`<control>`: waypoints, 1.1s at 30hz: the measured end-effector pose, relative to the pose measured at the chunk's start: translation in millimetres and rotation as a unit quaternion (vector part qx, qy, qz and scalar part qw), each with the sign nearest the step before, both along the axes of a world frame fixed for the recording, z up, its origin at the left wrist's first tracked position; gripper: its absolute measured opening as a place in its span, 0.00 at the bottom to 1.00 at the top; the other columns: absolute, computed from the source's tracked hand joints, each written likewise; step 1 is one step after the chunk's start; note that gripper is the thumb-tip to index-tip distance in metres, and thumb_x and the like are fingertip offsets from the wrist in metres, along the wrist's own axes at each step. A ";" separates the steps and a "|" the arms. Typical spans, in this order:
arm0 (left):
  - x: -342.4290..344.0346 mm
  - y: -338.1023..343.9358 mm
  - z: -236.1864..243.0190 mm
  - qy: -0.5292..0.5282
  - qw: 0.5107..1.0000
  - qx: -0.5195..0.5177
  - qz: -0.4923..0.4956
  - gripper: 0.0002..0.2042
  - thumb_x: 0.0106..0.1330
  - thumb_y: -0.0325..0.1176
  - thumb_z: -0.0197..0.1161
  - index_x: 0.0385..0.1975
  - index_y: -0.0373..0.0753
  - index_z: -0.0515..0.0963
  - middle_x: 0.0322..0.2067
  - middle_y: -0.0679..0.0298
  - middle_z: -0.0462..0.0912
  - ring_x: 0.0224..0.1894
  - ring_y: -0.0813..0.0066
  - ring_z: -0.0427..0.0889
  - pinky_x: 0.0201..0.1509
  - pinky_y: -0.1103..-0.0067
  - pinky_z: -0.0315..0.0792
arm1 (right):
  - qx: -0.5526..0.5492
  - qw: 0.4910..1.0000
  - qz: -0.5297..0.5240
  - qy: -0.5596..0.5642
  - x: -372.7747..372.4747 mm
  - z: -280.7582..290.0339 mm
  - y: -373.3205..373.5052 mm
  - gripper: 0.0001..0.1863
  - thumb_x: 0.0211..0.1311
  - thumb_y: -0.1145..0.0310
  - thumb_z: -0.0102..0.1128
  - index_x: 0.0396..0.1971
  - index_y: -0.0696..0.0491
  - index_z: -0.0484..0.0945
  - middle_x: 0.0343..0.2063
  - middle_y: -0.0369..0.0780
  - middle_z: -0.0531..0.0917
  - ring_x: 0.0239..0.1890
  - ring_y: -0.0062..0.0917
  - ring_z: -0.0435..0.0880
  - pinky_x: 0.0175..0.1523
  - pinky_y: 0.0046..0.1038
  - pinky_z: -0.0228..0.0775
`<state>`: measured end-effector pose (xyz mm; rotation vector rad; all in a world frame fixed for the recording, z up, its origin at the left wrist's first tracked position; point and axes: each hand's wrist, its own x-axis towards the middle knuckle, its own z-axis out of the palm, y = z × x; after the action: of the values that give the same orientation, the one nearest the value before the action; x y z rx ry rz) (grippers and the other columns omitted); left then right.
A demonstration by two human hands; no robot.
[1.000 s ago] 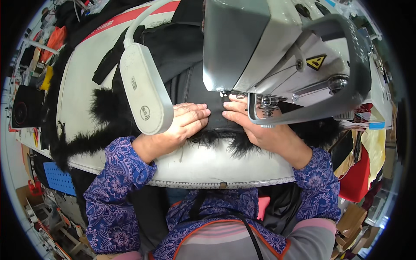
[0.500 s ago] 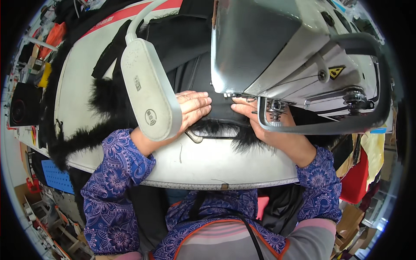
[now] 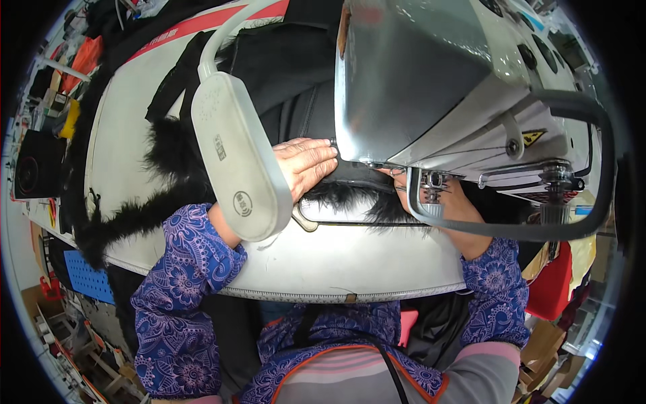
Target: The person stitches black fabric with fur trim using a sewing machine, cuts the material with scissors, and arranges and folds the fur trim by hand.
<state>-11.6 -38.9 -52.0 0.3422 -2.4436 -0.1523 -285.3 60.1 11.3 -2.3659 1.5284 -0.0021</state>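
Observation:
A black garment piece [image 3: 289,111] with shaggy fur trim [image 3: 340,197] lies under the head of a sewing machine [image 3: 410,87]. My left hand [image 3: 306,161] rests palm down on it, open, with the fingers stretched side by side toward the needle area. The left wrist is partly behind a white lamp [image 3: 239,161]. My right hand [image 3: 452,202] reaches in beneath the machine head at the garment's right side. Its fingers are mostly hidden by the machine and its dark guard bar [image 3: 518,231], so their grip does not show. The needle is out of sight.
The white machine table [image 3: 336,259] has a measuring strip along its curved front edge. More black fur [image 3: 145,215] trails over the left side. A blue perforated basket [image 3: 89,275] stands at left, and a red item [image 3: 553,279] hangs at right.
The machine and lamp sit slightly farther right and lower in the picture. My right hand is deeper behind the machine head, its fingers now more covered. My left hand stays flat on the garment.

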 end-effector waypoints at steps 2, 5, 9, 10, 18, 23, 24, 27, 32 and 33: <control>1.5 -2.1 -5.6 0.006 1.000 -0.020 -0.003 0.13 0.56 0.27 0.58 0.40 0.33 0.82 0.43 0.53 0.82 0.49 0.57 0.81 0.56 0.68 0.75 | 0.010 1.000 0.018 0.014 3.0 0.2 -2.7 0.14 0.55 0.78 0.63 0.43 0.57 0.80 0.36 0.42 0.83 0.38 0.30 0.82 0.46 0.27 0.73; 1.1 -1.1 -4.2 0.007 0.999 -0.039 0.004 0.12 0.57 0.26 0.59 0.41 0.33 0.82 0.43 0.54 0.82 0.49 0.58 0.82 0.56 0.68 0.75 | 0.059 0.996 -0.050 0.041 10.1 2.2 -4.4 0.14 0.55 0.78 0.63 0.43 0.57 0.80 0.37 0.42 0.83 0.38 0.32 0.82 0.46 0.27 0.73; 2.0 6.9 22.8 0.003 0.999 0.049 0.009 0.11 0.60 0.26 0.59 0.41 0.33 0.81 0.44 0.56 0.82 0.49 0.61 0.81 0.56 0.68 0.75 | -0.030 0.999 -0.018 -0.040 0.2 -9.0 -1.7 0.10 0.56 0.79 0.61 0.39 0.57 0.80 0.32 0.40 0.82 0.32 0.31 0.81 0.40 0.27 0.73; 3.4 7.5 24.2 -0.012 0.999 0.041 0.010 0.11 0.60 0.26 0.59 0.41 0.33 0.81 0.44 0.56 0.82 0.49 0.61 0.81 0.56 0.68 0.75 | -0.025 0.998 -0.023 -0.044 1.4 -11.8 -4.9 0.10 0.56 0.79 0.61 0.39 0.57 0.80 0.31 0.40 0.82 0.31 0.31 0.81 0.38 0.27 0.72; 10.1 9.9 31.8 0.009 1.000 -0.006 0.017 0.12 0.57 0.26 0.57 0.40 0.35 0.80 0.44 0.58 0.81 0.49 0.60 0.80 0.56 0.70 0.74 | -0.109 0.991 -0.029 -0.078 0.4 -35.4 -10.7 0.05 0.44 0.70 0.58 0.18 0.54 0.81 0.17 0.44 0.80 0.20 0.38 0.81 0.28 0.38 0.73; 17.6 24.8 56.6 -0.033 0.994 -0.037 0.095 0.13 0.51 0.27 0.57 0.38 0.37 0.79 0.41 0.60 0.81 0.46 0.62 0.80 0.50 0.71 0.75 | -0.097 0.990 0.010 -0.100 -3.0 -33.5 -12.0 0.07 0.47 0.70 0.56 0.16 0.55 0.79 0.17 0.44 0.79 0.21 0.39 0.79 0.29 0.39 0.72; 20.0 27.2 58.6 -0.047 0.991 -0.057 0.108 0.14 0.50 0.28 0.58 0.38 0.37 0.79 0.41 0.61 0.81 0.45 0.62 0.80 0.48 0.71 0.76 | -0.099 0.984 -0.004 -0.149 -0.2 -28.7 -10.4 0.06 0.48 0.71 0.56 0.18 0.56 0.78 0.18 0.44 0.78 0.21 0.39 0.79 0.29 0.38 0.71; 11.9 38.4 55.6 -0.135 0.985 -0.078 0.074 0.18 0.46 0.29 0.61 0.40 0.39 0.80 0.43 0.63 0.80 0.47 0.66 0.80 0.51 0.73 0.76 | -0.109 0.985 -0.021 -0.130 -2.8 -16.8 -5.3 0.05 0.52 0.75 0.57 0.30 0.54 0.79 0.26 0.42 0.82 0.28 0.35 0.81 0.36 0.33 0.73; 4.4 51.0 51.5 -0.124 0.988 0.003 0.093 0.19 0.47 0.28 0.60 0.43 0.39 0.79 0.42 0.64 0.79 0.47 0.68 0.79 0.51 0.75 0.76 | -0.161 0.979 0.022 -0.121 10.7 -2.7 -2.3 0.14 0.51 0.81 0.59 0.39 0.53 0.82 0.40 0.39 0.84 0.41 0.33 0.84 0.46 0.31 0.76; 4.3 52.4 51.1 -0.127 0.984 -0.018 0.127 0.18 0.47 0.27 0.60 0.42 0.39 0.80 0.41 0.64 0.79 0.47 0.68 0.80 0.50 0.75 0.76 | -0.196 0.968 0.061 -0.143 17.5 -2.7 -3.1 0.15 0.51 0.83 0.58 0.39 0.53 0.81 0.42 0.39 0.84 0.45 0.32 0.83 0.49 0.32 0.75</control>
<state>-7.4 13.5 -0.9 0.6891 -2.6192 0.0480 -267.8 57.0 8.6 -2.6083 1.3370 -0.6442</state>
